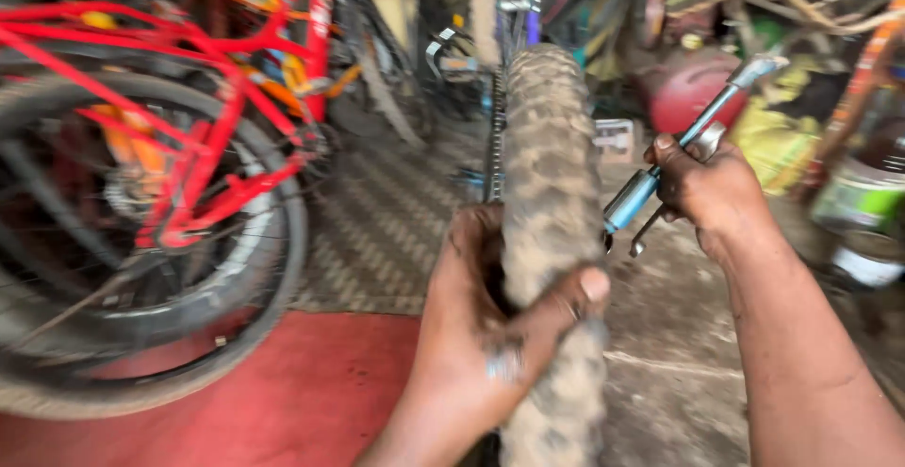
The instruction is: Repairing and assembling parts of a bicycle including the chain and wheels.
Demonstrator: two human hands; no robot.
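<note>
While the head camera looks down, the left hand (481,335) is wrapped around a dusty knobby tyre (551,194) that stands up in the middle of the picture, running from 6 o'clock up to 12 o'clock. Its fingers (566,302) are clamped on the tread. At 2 o'clock from that hand, the right hand (707,189) is closed tight on shiny metal wrenches (693,137), and they are near the tyre's right side but not touching it. A chain (495,137) runs just left of the tyre. I think the wheel work is only partway done, since the tools are out and not resting on any part. A red bike (189,137) stands at 9 o'clock on the floor (311,392).
</note>
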